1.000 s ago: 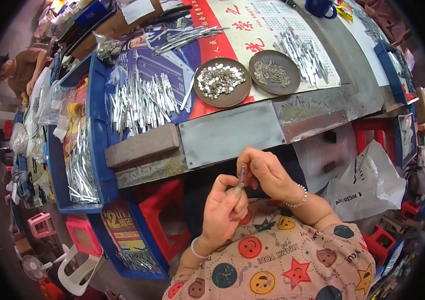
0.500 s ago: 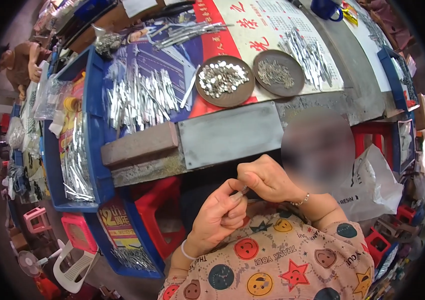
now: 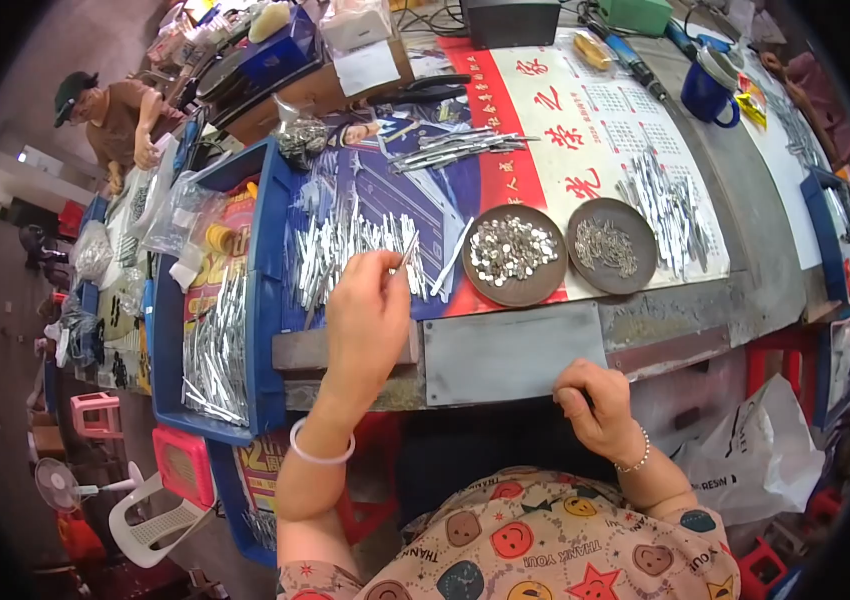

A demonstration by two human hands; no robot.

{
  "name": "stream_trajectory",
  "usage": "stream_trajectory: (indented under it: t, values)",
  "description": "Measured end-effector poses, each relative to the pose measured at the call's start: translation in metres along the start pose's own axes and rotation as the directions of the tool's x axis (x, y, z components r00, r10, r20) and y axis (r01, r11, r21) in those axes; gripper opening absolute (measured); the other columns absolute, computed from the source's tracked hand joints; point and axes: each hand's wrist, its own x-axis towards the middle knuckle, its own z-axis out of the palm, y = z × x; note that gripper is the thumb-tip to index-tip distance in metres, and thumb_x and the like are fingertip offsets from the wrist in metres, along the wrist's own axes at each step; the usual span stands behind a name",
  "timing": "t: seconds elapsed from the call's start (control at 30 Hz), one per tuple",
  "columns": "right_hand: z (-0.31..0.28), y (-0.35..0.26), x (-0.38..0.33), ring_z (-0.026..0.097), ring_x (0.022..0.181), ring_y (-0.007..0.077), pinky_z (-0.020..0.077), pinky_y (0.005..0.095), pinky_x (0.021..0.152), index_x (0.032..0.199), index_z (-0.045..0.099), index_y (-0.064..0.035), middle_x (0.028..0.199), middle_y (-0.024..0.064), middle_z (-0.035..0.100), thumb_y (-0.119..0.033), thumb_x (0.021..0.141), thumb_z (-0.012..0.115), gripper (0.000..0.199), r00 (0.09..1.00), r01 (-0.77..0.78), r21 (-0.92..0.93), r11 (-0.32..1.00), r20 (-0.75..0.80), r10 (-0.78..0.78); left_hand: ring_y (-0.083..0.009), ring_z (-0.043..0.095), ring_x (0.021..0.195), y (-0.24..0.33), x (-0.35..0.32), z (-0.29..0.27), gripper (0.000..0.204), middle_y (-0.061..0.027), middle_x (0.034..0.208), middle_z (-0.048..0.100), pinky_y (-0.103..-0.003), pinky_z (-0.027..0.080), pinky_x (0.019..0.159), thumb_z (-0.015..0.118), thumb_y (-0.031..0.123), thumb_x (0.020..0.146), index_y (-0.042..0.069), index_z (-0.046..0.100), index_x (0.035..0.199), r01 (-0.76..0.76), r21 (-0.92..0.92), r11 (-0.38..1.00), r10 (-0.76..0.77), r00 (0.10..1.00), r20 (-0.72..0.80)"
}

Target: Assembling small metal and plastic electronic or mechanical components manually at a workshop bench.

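Observation:
My left hand (image 3: 367,318) reaches out over the workbench and pinches a thin silver metal strip (image 3: 406,252) above a pile of similar strips (image 3: 345,250) lying on a blue printed sheet. My right hand (image 3: 595,405) rests closed at the near edge of the bench, just below a grey metal plate (image 3: 510,350); whether it holds anything small I cannot tell. Two round brown dishes stand beyond the plate: the left dish (image 3: 514,254) holds small shiny metal pieces, the right dish (image 3: 611,245) holds small wire-like parts.
More metal strips (image 3: 667,205) lie right of the dishes, and another heap (image 3: 455,148) lies further back. A blue tray (image 3: 213,340) of strips sits at the left. A blue mug (image 3: 708,88) stands far right. Another person (image 3: 110,118) works at the upper left. Red stools (image 3: 785,355) stand below.
My left hand has left my lap, where both hands worked together on a small piece, and stretched forward to the strip pile. My right hand has dropped to the bench edge.

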Motion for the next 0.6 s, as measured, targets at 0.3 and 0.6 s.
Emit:
stream_trajectory:
  t: [0.3,0.6]
  values:
    - [-0.004,0.008,0.004,0.055,0.053,0.0264,0.0428,0.033,0.048,0.077,0.058,-0.0048,0.066,0.0092,0.055,-0.007,0.076,0.069,0.011,0.996,0.084,-0.048,0.995,0.04,-0.082,-0.0352,0.059,0.078,-0.008,0.028,0.041,0.028,-0.0177,0.09,0.057,-0.045,0.047,0.067,0.063,0.011,0.077,0.002,0.054,0.101,-0.228,0.345,0.911,0.19,0.972,0.141]
    - [-0.003,0.009,0.006,0.054,0.05,0.0233,0.0407,0.0319,0.046,0.075,0.058,-0.0051,0.065,0.0068,0.055,-0.007,0.074,0.072,0.014,0.993,0.111,-0.061,0.992,0.058,-0.107,-0.0416,0.06,0.066,-0.011,0.044,0.057,0.025,-0.0215,0.073,0.062,-0.05,0.047,0.061,0.058,0.009,0.08,0.002,0.047,0.101,-0.107,0.387,0.916,0.009,0.969,0.246]
